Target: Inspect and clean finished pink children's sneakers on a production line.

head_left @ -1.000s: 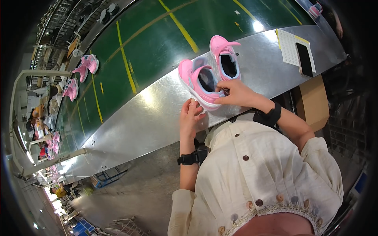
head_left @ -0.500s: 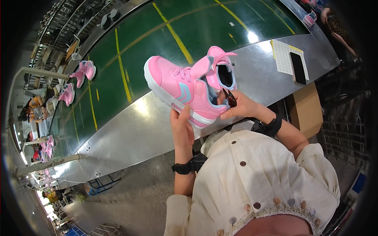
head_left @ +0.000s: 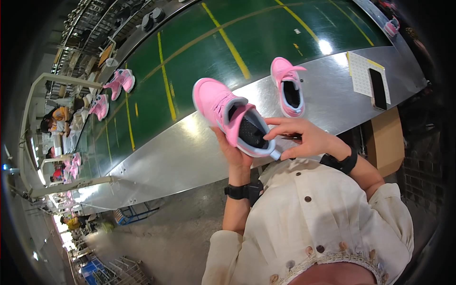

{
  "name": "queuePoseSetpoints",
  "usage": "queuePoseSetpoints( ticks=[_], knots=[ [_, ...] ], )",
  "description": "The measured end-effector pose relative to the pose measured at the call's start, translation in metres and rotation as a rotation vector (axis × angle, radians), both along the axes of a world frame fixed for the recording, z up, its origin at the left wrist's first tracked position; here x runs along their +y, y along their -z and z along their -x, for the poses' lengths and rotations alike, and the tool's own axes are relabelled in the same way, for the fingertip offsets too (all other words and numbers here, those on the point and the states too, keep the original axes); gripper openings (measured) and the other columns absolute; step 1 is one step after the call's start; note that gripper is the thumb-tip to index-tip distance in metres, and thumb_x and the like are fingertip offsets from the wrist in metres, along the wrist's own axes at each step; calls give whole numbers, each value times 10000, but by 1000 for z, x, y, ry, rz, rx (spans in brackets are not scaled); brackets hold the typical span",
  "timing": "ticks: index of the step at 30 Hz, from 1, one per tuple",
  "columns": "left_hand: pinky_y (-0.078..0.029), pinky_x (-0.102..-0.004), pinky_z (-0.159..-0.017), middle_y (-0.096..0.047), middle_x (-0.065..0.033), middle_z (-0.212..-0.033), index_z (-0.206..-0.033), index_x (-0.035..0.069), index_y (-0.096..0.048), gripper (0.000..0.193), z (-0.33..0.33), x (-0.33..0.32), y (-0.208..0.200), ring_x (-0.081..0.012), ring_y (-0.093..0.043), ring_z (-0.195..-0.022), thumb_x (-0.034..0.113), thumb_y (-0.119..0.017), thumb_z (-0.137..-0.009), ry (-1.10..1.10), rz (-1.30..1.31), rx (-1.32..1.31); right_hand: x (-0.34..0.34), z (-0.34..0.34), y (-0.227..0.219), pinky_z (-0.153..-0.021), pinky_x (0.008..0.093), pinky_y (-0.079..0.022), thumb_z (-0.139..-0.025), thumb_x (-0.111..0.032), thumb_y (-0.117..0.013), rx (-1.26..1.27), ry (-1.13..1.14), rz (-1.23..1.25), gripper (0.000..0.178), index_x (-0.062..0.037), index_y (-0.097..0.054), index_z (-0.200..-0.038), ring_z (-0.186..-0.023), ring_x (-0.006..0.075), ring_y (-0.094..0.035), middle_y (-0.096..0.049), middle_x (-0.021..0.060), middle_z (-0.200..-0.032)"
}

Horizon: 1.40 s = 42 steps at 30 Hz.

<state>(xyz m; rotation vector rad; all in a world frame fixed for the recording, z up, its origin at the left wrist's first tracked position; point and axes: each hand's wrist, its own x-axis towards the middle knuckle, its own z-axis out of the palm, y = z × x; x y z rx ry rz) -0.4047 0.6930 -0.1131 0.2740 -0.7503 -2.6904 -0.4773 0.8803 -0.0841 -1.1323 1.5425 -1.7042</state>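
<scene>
My left hand (head_left: 233, 154) is closed around the side of a pink sneaker (head_left: 212, 98), holding it raised with its opening turned up and the dark insole showing. My right hand (head_left: 311, 138) is at the heel, its fingers on the pale blue collar and near the heel loop. Tucked in that hand is a pair of small dark thread snips (head_left: 293, 137), mostly hidden by the fingers. A second pink sneaker (head_left: 295, 110) stands on the metal table edge beyond my right hand, its strap sticking out to the side.
A green conveyor belt (head_left: 199, 57) with yellow lines runs past the metal ledge (head_left: 156, 166). More pink sneakers (head_left: 124, 80) stand on it at left. A phone (head_left: 377, 89) lies on a printed sheet (head_left: 357, 71) at right, above a cardboard box (head_left: 387, 142). Another person (head_left: 59, 116) works at far left.
The held sneaker has turned from showing its side to showing its opening. My right hand has shifted from inside the heel to the collar's rim. The view has swung slightly left.
</scene>
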Motion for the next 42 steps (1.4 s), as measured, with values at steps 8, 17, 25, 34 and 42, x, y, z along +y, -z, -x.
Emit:
queuePoseSetpoints(
  ticks=[8,17,25,34,42],
  knots=[
    [-540,-421,-735,-509,-297,-1121,-1246,-56,-382,566,-15,-1,12,-396,-580,-932,407,-431,-924,253,-310,197,3,10,-5,-497,176,-282,-767,-121,-681,-126,-77,-59,252,-67,-654,-1012,-539,6,-297,-658,-8,-998],
    [-547,-384,-620,-554,-323,-964,-1171,-115,-402,983,-9,-9,2,-357,-618,-788,772,-353,-749,454,-224,-165,4,15,13,-574,186,-364,-845,-154,-596,-292,86,57,135,-19,-601,-846,-626,31,-485,-591,24,-752],
    [-545,-379,-602,-536,-179,-882,-1051,-62,-470,552,-12,18,-14,-311,-596,-661,457,-473,-863,418,-170,-35,-13,36,-19,-528,168,-311,-811,-38,-634,-19,482,47,107,-33,-635,-918,-589,19,-404,-496,-44,-713],
    [-517,-351,-608,-548,-137,-871,-1021,-27,-496,503,-15,33,-19,-281,-599,-731,448,-499,-854,473,-101,-100,-32,37,-30,-576,227,-392,-788,-41,-672,366,570,208,236,-58,-662,-1023,-671,93,-470,-539,2,-746],
    [-516,-345,-618,-568,-132,-775,-1016,-16,-503,524,-16,39,-18,-263,-601,-691,482,-475,-856,452,-78,-165,-34,41,-21,-550,199,-392,-792,-9,-654,388,547,229,195,-37,-664,-984,-654,82,-493,-556,18,-753]
  ],
)
